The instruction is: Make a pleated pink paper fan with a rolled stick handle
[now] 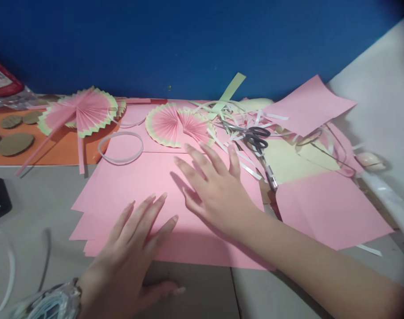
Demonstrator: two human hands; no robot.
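Your left hand (125, 254), right hand (220, 192) spread over pink sheets (118, 181), grasping nothing; pleated fan (165, 126), scissors (249, 132), paper strips (250, 170) clutter far side.

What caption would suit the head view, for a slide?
Left hand and right hand over pink sheets, pleated fans and scissors beyond.

Readable text: none.
Bottle label: at the far left edge, a plastic bottle (23, 97) wears a red label (9, 87) with a pale panel; faint marks on the panel resemble print, too small and blurred to read.
Pen-like tool: right of centre, its slim barrel (270, 172) shows dark and pale bands; any lettering is too small to tell.
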